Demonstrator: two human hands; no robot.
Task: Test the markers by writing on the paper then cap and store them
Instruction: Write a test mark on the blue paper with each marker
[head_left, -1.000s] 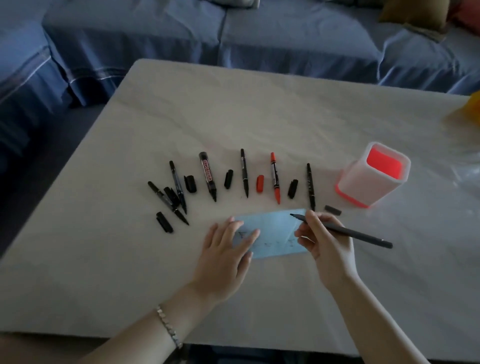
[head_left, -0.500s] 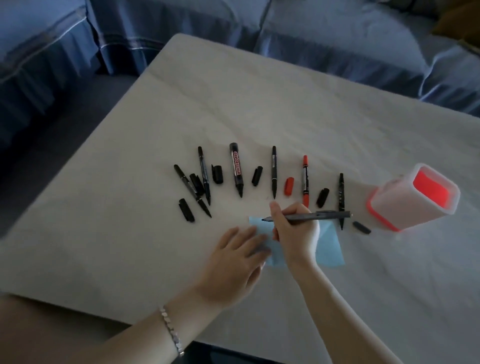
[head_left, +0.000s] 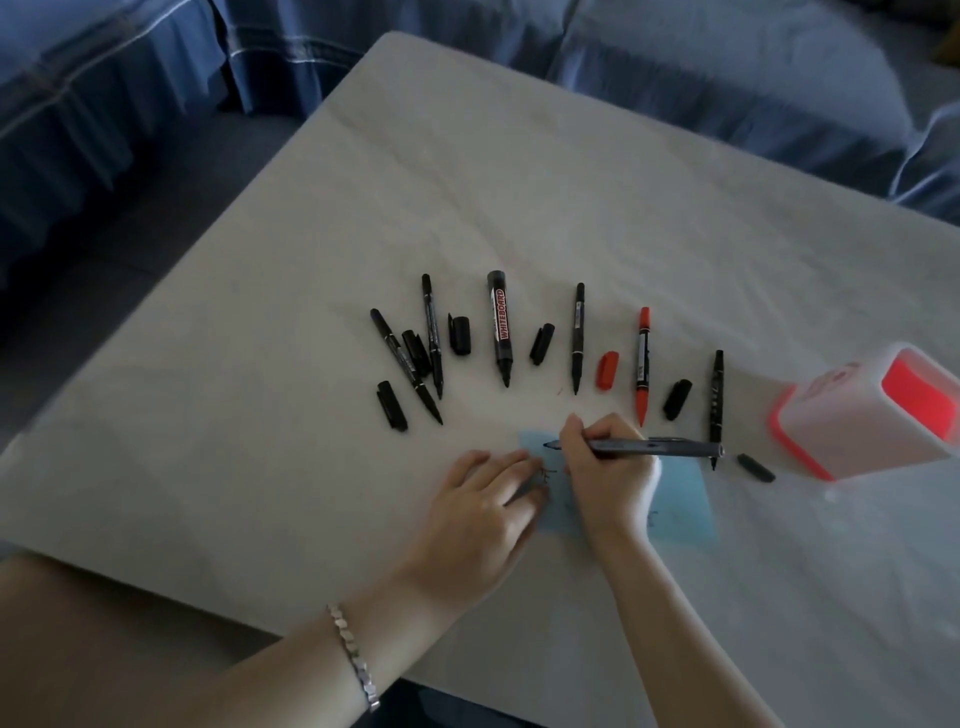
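Note:
A light blue paper (head_left: 680, 506) lies on the table near its front edge, with dark scribbles on it. My right hand (head_left: 608, 467) grips a dark grey pen (head_left: 660, 448), its tip pointing left and touching the paper's upper left part. My left hand (head_left: 483, 512) rests flat on the paper's left edge, fingers spread. Beyond the paper several uncapped markers lie in a row: thin black ones, a thick whiteboard marker (head_left: 500, 325) and a red marker (head_left: 643, 361). Loose caps lie between them, including a red cap (head_left: 607, 370). A small dark cap (head_left: 756, 467) lies right of the pen.
A white and red square pen holder (head_left: 852, 415) stands at the right, close to the pen's back end. The pale table (head_left: 311, 234) is ringed by a blue-covered sofa (head_left: 727, 78) at the back and left. A bracelet sits on my left wrist.
The pen has swung from pointing up-left to lying level, and my right hand has moved left across the paper. The camera view has shifted left and closer.

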